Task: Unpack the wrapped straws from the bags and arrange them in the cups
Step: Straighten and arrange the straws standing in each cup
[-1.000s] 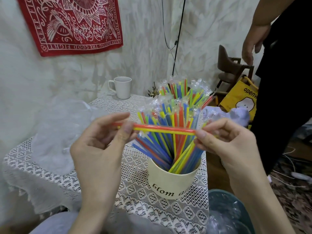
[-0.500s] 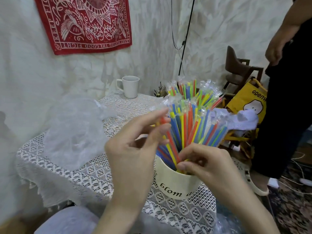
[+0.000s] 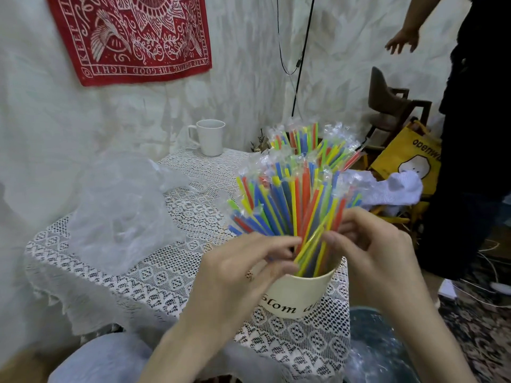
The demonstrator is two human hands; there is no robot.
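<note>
A cream cup (image 3: 298, 295) with black lettering stands at the near right of the lace-covered table (image 3: 177, 266), packed with several wrapped coloured straws (image 3: 287, 200). My left hand (image 3: 243, 269) and my right hand (image 3: 367, 244) are at the cup's mouth, fingertips curled in among the lower parts of the straws. Whether either hand pinches a straw is hidden by the fingers. Behind it, a second bunch of wrapped straws (image 3: 315, 142) stands up; its cup is hidden. An empty white mug (image 3: 210, 136) sits at the far edge.
A crumpled clear plastic bag (image 3: 121, 208) lies on the table's left. Another person in black (image 3: 475, 128) stands at the right, hand raised. A yellow bag (image 3: 406, 158), a brown chair (image 3: 387, 109) and white cloth (image 3: 398, 186) are beyond the table. A blue bin (image 3: 370, 344) sits below right.
The red and yellow straws I held level between both hands have been swung upright and lowered into the cream cup. Both hands have closed in on the cup's mouth.
</note>
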